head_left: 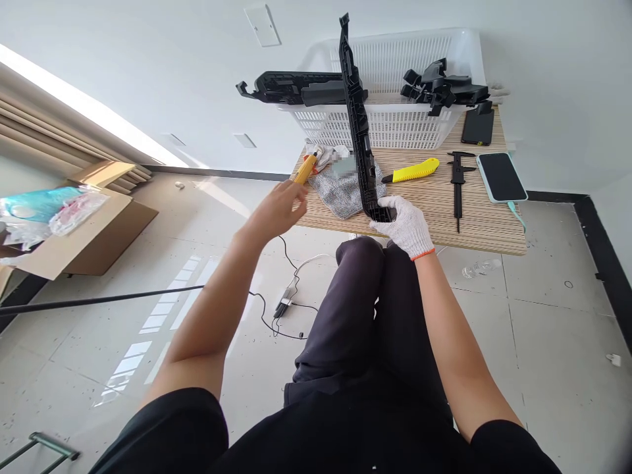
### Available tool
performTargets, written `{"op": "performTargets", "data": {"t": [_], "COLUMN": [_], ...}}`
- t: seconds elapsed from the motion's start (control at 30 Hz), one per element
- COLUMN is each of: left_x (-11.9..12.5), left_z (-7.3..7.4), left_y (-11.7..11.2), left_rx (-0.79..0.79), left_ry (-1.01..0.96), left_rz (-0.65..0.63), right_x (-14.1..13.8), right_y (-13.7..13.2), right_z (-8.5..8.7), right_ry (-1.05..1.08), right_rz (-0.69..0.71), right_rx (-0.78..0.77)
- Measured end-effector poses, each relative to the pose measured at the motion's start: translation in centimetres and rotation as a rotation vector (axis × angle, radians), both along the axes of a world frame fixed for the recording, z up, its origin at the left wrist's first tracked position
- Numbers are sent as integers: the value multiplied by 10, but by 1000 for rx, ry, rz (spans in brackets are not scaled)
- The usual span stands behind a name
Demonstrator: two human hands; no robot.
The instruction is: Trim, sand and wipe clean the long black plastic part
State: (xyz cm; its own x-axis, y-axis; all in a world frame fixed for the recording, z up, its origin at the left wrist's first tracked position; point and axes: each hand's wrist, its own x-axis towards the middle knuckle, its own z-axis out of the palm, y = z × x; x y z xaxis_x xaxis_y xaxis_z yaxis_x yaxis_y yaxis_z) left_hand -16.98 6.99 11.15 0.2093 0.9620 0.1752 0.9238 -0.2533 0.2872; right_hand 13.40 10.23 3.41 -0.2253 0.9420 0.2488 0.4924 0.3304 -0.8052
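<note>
Makeshift workshop: table (pixel 427 210) with 1 caliper (pixel 458 176), black parts (pixel 439 87) atop 1 basket (pixel 407 128)

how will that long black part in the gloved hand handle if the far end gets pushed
The long black part is probably stiff: it shows no obvious sag though the gloved right hand grips it at the near end. Its narrow, ribbed body looks light for its size. A push would likely swing it, given its length beyond the fingers.

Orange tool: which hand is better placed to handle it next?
Probably the left hand: it is at the near end of the orange tool, while the gloved right hand holds the long black part.
</note>
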Motion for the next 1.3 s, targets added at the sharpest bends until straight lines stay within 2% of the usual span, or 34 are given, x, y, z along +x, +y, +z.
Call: {"op": "performTargets", "data": {"t": [0.1, 0.2, 0.47, 0.77, 1.0, 1.13, 1.3], "left_x": [-26, -44, -64, -74, -83, -84, -75], "left_z": [3, 4, 0, 5, 4, 11, 29], "left_y": [-12, -21, -31, -41, -45, -47, -51], "left_rx": [-101, -129, -116, -125, -115, -133, -123], "left_ry": [-6, -8, -89, -149, -110, -90, -65], "left_rz": [230, 324, 403, 392, 403, 425, 485], "right_x": [0, 0, 0, 0, 0, 0, 0], "right_y": [-1, -2, -2, -1, -2, -2, -2], "right_z": [1, 1, 2, 1, 3, 3, 3], "right_ry": [-12, -21, -57, -95, -98, -94, -79], "right_rz": [-10, -17, -28, -42, -49, -43, -39], "right_rx": [6, 13, 21, 49, 46, 38, 29]}}
